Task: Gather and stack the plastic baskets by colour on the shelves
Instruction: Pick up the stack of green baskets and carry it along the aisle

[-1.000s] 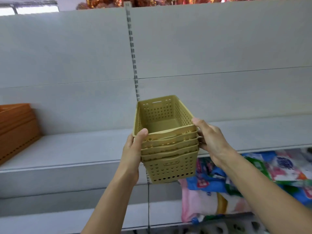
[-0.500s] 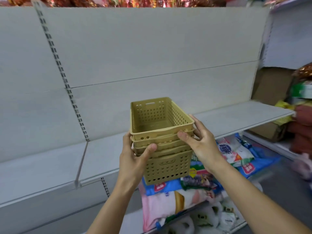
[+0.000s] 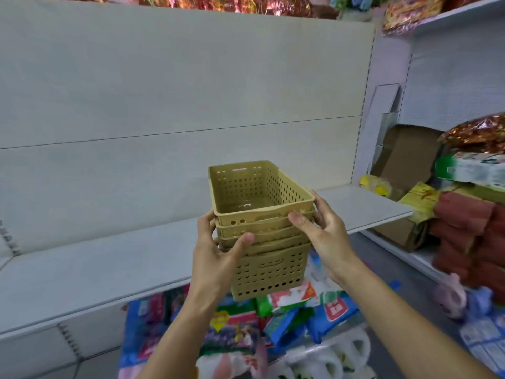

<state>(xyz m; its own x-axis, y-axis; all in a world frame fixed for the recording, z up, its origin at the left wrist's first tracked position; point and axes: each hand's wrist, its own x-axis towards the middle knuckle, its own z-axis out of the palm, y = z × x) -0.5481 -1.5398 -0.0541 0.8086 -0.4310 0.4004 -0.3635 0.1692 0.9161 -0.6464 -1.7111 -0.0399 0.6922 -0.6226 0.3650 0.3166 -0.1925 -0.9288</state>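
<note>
A nested stack of tan perforated plastic baskets [image 3: 262, 231] is held in the air in front of a pale grey shelf [image 3: 109, 269], between the two hands and clear of the shelf surface. There look to be four baskets, their rims stepped one above another, the top one open and showing its bare floor. The left hand [image 3: 216, 258] grips the stack's near left corner, thumb curled across the front over the lower rims and fingers wrapped behind the left side. The right hand [image 3: 325, 239] holds the right side, thumb pressed on the front of the upper rims and fingers curled round the far right corner. Below the shelf lie colourful packaged goods [image 3: 287, 310] in blue, green and pink wrappers. To the right stand brown cardboard boxes [image 3: 407, 160] and a pile of dark red folded items [image 3: 470, 242]. Shiny red and gold decorations [image 3: 218, 4] line the top above the back panel.
</note>
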